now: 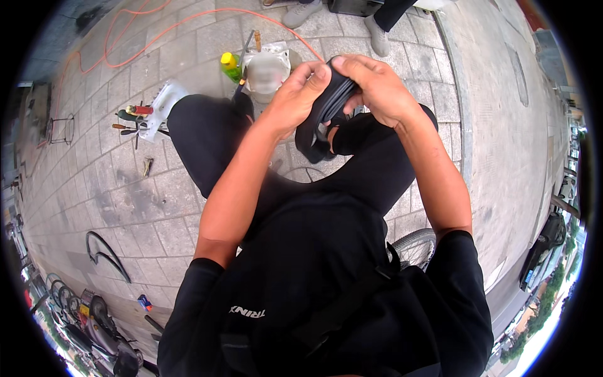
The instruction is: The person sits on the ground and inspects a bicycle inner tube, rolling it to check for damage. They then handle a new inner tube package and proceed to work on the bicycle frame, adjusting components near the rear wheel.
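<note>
Between my knees I hold a folded black rubber inner tube (334,100) with both hands. My left hand (296,97) grips it from the left, thumb near its top. My right hand (383,94) is closed on it from the right, thumb pressed on the upper end. Just beyond them on the paving sit a round pale basin (267,78), blurred inside, a green bottle with a yellow cap (231,68) and long wooden-handled tools (257,41). By my left knee lies a white tray (164,107) holding assorted hand tools.
An orange hose (213,11) crosses the paving. Another person's shoes (379,39) are at the top. A small metal piece (147,166) and a tire (110,257) lie at my left. A bicycle wheel (418,248) is behind my right side; parked bikes (94,320) stand lower left.
</note>
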Tool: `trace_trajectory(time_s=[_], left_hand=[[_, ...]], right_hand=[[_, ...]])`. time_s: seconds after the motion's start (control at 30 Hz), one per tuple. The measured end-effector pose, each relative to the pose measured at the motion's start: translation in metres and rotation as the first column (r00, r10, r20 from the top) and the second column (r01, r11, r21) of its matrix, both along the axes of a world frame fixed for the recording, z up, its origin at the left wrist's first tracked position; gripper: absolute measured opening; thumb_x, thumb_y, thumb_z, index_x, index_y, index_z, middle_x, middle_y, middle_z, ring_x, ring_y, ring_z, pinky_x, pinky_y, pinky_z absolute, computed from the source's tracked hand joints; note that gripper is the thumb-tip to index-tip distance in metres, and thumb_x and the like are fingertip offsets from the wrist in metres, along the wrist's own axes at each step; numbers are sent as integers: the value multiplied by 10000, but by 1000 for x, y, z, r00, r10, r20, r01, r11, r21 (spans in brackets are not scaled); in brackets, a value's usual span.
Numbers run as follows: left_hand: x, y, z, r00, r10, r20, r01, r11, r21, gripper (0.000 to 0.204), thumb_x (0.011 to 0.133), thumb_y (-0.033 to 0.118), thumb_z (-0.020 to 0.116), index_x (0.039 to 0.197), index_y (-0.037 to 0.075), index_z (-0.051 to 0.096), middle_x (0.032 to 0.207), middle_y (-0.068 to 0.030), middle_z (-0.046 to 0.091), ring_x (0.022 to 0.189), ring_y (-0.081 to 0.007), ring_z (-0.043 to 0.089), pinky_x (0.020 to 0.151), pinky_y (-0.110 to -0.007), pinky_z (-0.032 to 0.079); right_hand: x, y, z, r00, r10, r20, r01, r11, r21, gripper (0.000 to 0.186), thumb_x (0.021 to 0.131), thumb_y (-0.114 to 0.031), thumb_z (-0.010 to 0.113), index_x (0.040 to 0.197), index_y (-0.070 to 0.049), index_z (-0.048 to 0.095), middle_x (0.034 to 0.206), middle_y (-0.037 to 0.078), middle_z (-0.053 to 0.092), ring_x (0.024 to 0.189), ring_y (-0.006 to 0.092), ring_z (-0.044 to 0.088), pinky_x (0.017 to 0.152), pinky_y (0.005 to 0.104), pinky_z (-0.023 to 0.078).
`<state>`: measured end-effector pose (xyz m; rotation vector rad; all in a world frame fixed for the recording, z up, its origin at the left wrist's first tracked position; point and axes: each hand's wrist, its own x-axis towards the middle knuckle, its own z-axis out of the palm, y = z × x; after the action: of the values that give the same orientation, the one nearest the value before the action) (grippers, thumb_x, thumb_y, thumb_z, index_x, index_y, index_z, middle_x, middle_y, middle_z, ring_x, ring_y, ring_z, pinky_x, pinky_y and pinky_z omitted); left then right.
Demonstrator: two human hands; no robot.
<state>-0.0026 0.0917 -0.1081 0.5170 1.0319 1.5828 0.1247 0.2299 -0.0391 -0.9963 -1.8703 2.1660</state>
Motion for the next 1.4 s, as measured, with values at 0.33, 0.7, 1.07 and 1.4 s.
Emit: trace_trajectory(time_s=[0.33, 0.7, 1.07, 1.4], left_hand=[[3, -14, -26, 995, 80, -68, -67, 983, 168, 523, 1003, 352, 738, 1352, 20, 535, 1140, -68, 710, 1026, -117, 661, 940, -282, 525], [14, -9, -37, 984, 151, -90, -137, 979, 148, 556, 1062, 507, 582, 1351, 33, 543, 1126, -73, 695, 1066, -145, 656, 940, -294, 520], [24, -11, -39, 785, 434, 441, -482, 876, -6, 520, 1072, 546, 541, 1249, 63, 620, 966, -31, 671, 879, -152, 685, 783, -339, 587], [49, -22, -29, 747, 166, 643, -474, 812, 340, 511, 1020, 354, 715, 1415, 128, 481, 1129, -2, 576, 1000, -112, 569, 815, -308, 512]], right_hand=[[7, 10, -31, 954, -256, -156, 96, 754, -650, 349, 1118, -349, 425, 1215, -54, 585, 908, 130, 740, 712, 238, 719, 523, 312, 486], [8, -20, -51, 976, -170, 137, 209, 905, -370, 350, 1080, -336, 421, 1081, -66, 642, 927, 49, 685, 593, 150, 564, 508, 307, 423], [20, -62, -22, 951, 195, 241, -288, 841, 457, 774, 913, -367, 794, 1455, 97, 494, 1166, 211, 696, 926, 194, 704, 831, 347, 564], [37, -56, -59, 999, 15, -32, 2, 884, 467, 490, 968, -210, 657, 1349, 75, 541, 1014, 99, 653, 874, 174, 606, 850, 318, 490]])
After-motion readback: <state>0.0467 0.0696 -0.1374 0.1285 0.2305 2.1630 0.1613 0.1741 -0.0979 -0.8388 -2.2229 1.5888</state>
